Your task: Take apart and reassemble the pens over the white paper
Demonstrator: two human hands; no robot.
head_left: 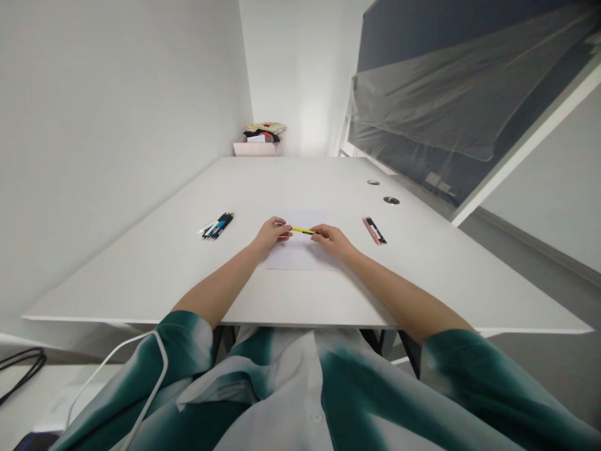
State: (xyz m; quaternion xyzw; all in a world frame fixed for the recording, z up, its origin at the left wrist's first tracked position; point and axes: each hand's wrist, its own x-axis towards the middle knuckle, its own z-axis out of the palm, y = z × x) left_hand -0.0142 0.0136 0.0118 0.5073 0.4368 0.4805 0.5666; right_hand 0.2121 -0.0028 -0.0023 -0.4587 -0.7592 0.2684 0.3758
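Note:
A yellow pen [302, 230] is held level between both hands, just above a white sheet of paper [303, 255] on the white table [300, 294]. My left hand [273, 233] pinches its left end, fingers closed. My right hand [329, 238] grips its right end, fingers closed too. Both forearms reach out over the table's near edge.
A bunch of several dark and blue pens [217, 226] lies left of the paper. A pink and a black pen [374, 230] lie to the right. Two round cable holes [391, 200] sit further back. A box of items [257, 145] stands beyond the far edge.

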